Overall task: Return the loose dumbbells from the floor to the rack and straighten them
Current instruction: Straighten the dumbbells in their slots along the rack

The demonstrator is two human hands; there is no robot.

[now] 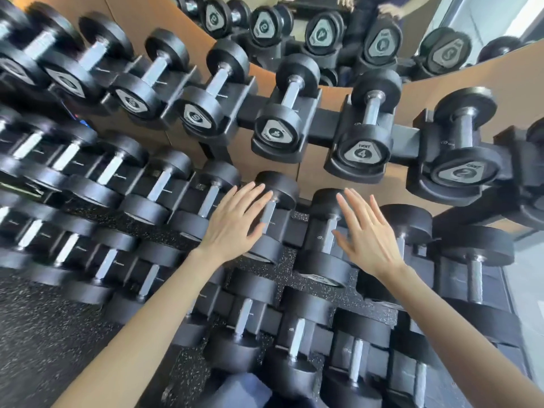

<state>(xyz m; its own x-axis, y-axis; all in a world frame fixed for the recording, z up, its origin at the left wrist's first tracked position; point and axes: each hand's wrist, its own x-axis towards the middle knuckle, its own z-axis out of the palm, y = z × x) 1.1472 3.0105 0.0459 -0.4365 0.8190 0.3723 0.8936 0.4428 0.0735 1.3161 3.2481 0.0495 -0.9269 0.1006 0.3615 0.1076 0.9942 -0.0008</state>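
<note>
A black three-tier rack (pixel 321 125) holds rows of black round-headed dumbbells with steel handles. My left hand (pixel 235 219) hovers with straight, spread fingers over the handle of a middle-tier dumbbell (pixel 279 189). My right hand (pixel 368 231) is spread flat beside the neighbouring middle-tier dumbbell (pixel 326 231), just to the right of its handle. Neither hand holds anything. On the top tier sit dumbbells marked 4 (pixel 362 151) and 2 (pixel 465 172) in their cradles. No loose dumbbell shows on the visible floor.
A speckled black rubber floor (pixel 44 334) lies below the rack at the left. Behind the rack is a tan wall (pixel 485 75) with a mirror (pixel 323 22) reflecting the dumbbells and a person. The lowest tier of dumbbells (pixel 244 334) sits under my forearms.
</note>
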